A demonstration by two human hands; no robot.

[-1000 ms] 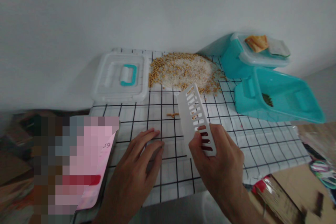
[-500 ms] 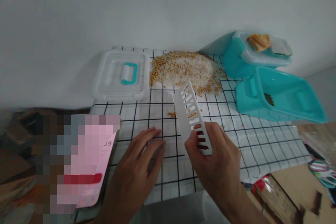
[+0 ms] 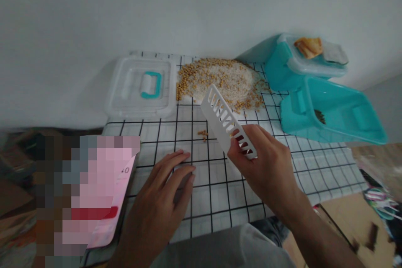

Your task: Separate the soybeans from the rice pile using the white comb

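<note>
One slotted tray (image 3: pixel 217 122) in right hand (image 3: pixel 266 162)

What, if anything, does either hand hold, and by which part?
The right hand grips the white slotted piece by its near end; the left hand holds nothing visible.

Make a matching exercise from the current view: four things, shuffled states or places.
Things:
1. white slotted tray
2. clear lid
3. open teal tub
4. left hand

States:
A. dark greenish clump inside
B. half-curled, grasping nothing
C. gripped by the right hand
D. flat, with a teal handle

Pairs: 1-C, 2-D, 3-A, 4-B
</note>
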